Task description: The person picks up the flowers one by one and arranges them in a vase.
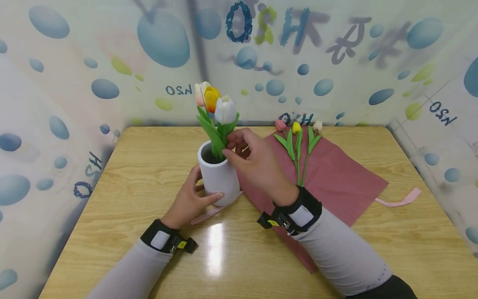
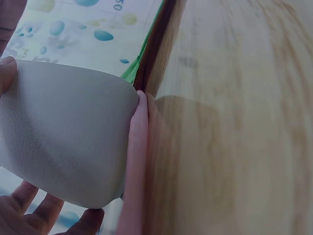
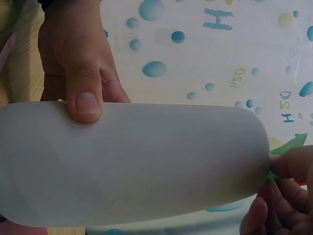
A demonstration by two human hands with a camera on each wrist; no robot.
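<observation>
A white vase (image 1: 220, 180) stands on the table with a pale pink tulip (image 1: 200, 93), a yellow-orange tulip (image 1: 212, 99) and a white tulip (image 1: 225, 110) in it. My left hand (image 1: 188, 201) grips the vase low on its left side, thumb across the front. At the mouth, my right hand (image 1: 259, 164) pinches the greenery under the white tulip, fingertips right at the rim. The lower stems are hidden inside the vase. In the right wrist view the vase wall (image 3: 142, 161) fills the middle, with the left thumb (image 3: 88, 105) pressed on it.
Right of the vase, dark pink wrapping paper (image 1: 347, 178) lies on the wooden table (image 1: 149, 166), bearing three tulips (image 1: 298, 151) in pink, yellow and pale pink. One pink ribbon end (image 1: 401, 201) sticks out at right; another ribbon (image 1: 209, 214) runs by the vase's base. A patterned backdrop (image 1: 276, 87) rises behind.
</observation>
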